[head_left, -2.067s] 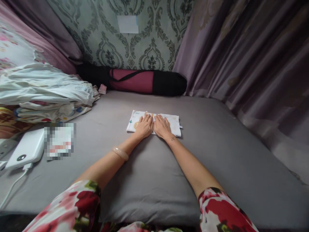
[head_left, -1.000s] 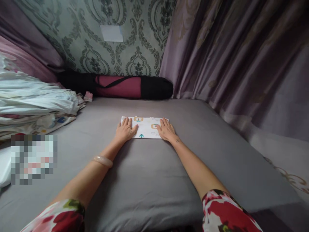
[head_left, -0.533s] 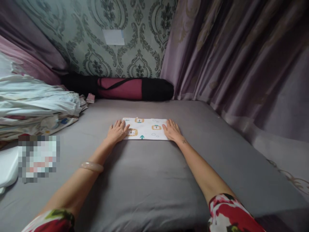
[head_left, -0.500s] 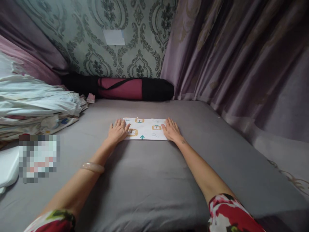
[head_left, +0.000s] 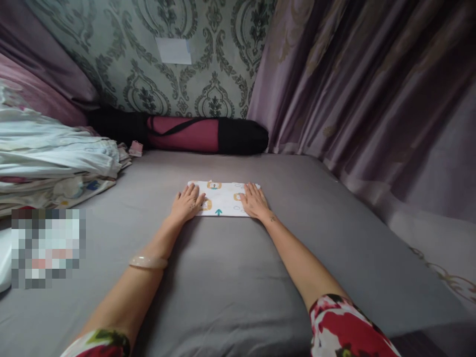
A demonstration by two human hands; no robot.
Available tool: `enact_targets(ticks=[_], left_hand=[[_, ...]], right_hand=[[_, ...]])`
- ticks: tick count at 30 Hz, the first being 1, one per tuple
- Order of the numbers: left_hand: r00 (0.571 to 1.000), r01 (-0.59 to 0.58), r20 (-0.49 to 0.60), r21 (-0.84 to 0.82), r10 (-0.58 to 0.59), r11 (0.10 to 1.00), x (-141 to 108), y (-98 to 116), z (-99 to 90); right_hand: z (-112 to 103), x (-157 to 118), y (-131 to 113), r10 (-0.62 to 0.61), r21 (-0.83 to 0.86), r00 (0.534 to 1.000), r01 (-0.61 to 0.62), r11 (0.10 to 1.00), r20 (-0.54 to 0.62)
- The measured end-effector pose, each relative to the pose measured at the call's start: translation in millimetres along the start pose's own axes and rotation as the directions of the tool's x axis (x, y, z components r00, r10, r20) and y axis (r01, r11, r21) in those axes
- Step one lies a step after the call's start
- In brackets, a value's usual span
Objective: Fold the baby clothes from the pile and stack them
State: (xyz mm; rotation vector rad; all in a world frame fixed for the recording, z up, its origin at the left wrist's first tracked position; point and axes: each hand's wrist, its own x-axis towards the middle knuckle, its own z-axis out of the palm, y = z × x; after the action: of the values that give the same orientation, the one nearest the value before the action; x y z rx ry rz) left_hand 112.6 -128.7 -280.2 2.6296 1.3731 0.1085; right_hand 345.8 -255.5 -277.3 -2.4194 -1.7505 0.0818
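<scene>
A white folded cloth [head_left: 224,201] with orange, green and grey printed figures lies flat as a narrow rectangle on the grey bed sheet [head_left: 230,263]. My left hand [head_left: 187,202] rests on its left end, fingers stretched forward and thumb pointing inward. On the right end lies my right hand [head_left: 255,201], flat with the fingers spread a little. Both palms cover parts of the print. A pale bangle [head_left: 148,262] circles my left forearm.
Piled light fabrics [head_left: 55,148] lie at the left. A long black and maroon bag [head_left: 182,134] stretches along the patterned wall. Purple curtains [head_left: 353,89] hang at the right. A blurred-out object [head_left: 52,248] and a small pink item [head_left: 136,148] are on the bed.
Both hands have slid inward over the cloth, my left hand to the right and my right hand to the left. The cloth stays in nearly the same place; the view has shifted slightly.
</scene>
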Motion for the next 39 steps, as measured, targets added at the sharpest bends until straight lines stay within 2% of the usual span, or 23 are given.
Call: enact_targets(ticks=[7, 11, 16, 25, 30, 32, 35, 39], left_hand=[[0.998, 0.024, -0.049, -0.028, -0.025, 0.999, -10.4, -2.8, -6.1], [0.997, 0.006, -0.078, -0.032, -0.008, 0.999, -12.6, -4.3, -5.2], [0.998, 0.008, -0.06, -0.043, -0.011, 0.999, -11.0, -7.4, -2.3], [0.995, -0.012, -0.103, -0.099, 0.002, 0.995, -7.4, -13.5, -2.3], [0.982, -0.048, -0.19, -0.126, 0.024, 0.991, -3.7, -18.6, 5.0], [0.976, -0.07, -0.216, -0.136, 0.04, 0.988, -1.3, -21.7, 9.4], [0.97, -0.096, -0.237, -0.159, 0.057, 0.983, 2.6, -26.8, 15.5], [0.962, -0.109, -0.267, -0.223, 0.047, 0.969, 8.4, -32.2, 20.9]], right_hand=[[-6.3, 6.9, -7.1, 0.032, 0.0, 0.998, -0.032, 0.999, 0.052], [0.8, 16.3, -23.7, -0.041, 0.006, 0.999, 0.042, 0.999, -0.029], [5.4, 15.3, -42.7, -0.056, 0.011, 0.998, 0.056, 0.998, 0.001], [2.1, 18.6, -42.7, -0.041, -0.007, 0.998, 0.042, 0.999, 0.046], [10.3, 29.6, -62.0, -0.088, 0.037, 0.996, 0.088, 0.995, 0.013], [13.1, 28.8, -75.1, -0.126, 0.065, 0.992, 0.126, 0.99, -0.004], [15.0, 23.3, -89.7, -0.118, 0.082, 0.993, 0.118, 0.99, -0.003], [14.8, 20.5, -91.9, -0.105, 0.078, 0.994, 0.105, 0.991, 0.006]])
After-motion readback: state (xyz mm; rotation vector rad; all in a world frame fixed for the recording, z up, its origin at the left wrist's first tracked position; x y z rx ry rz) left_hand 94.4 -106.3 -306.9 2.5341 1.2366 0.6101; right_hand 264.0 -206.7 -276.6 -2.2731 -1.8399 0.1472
